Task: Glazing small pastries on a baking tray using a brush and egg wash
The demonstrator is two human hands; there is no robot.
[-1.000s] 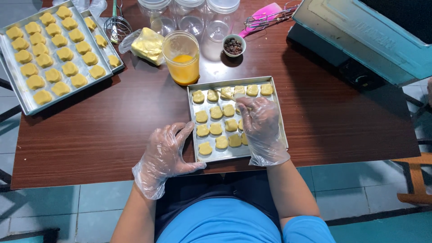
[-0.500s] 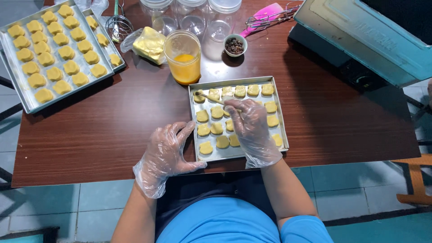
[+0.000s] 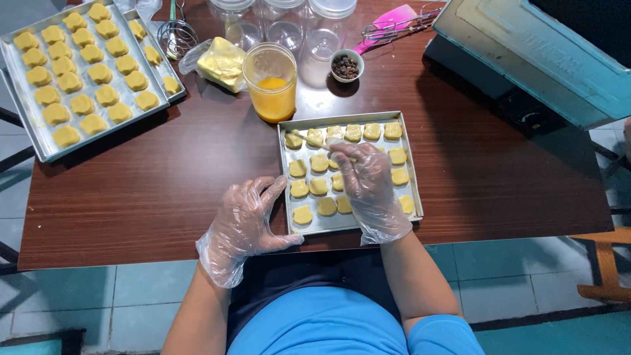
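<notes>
A square metal tray (image 3: pixel 284 187) of yellow dough pieces (image 3: pixel 318 187) lies on the brown wooden table before me. My right hand (image 3: pixel 368 187), in a clear plastic glove, hovers over the tray and holds a thin brush (image 3: pixel 314 141) whose tip touches the top-left dough piece (image 3: pixel 293 140). My gloved left hand (image 3: pixel 246 220) rests on the table beside the tray's left rim, fingers spread, holding nothing.
A clear cup of orange-yellow liquid (image 3: pixel 271 82) stands just behind the tray. A larger tray (image 3: pixel 39 141) of dough pieces sits far left. A wrapped butter block (image 3: pixel 221 62), whisk (image 3: pixel 176 33), clear jars (image 3: pixel 282 23), small bowl of dark bits (image 3: pixel 346 66) and a teal oven (image 3: pixel 526 52) fill the back.
My right hand has shifted leftward and up across the tray, bringing the brush tip to the top-left dough piece. My left hand has stayed in place.
</notes>
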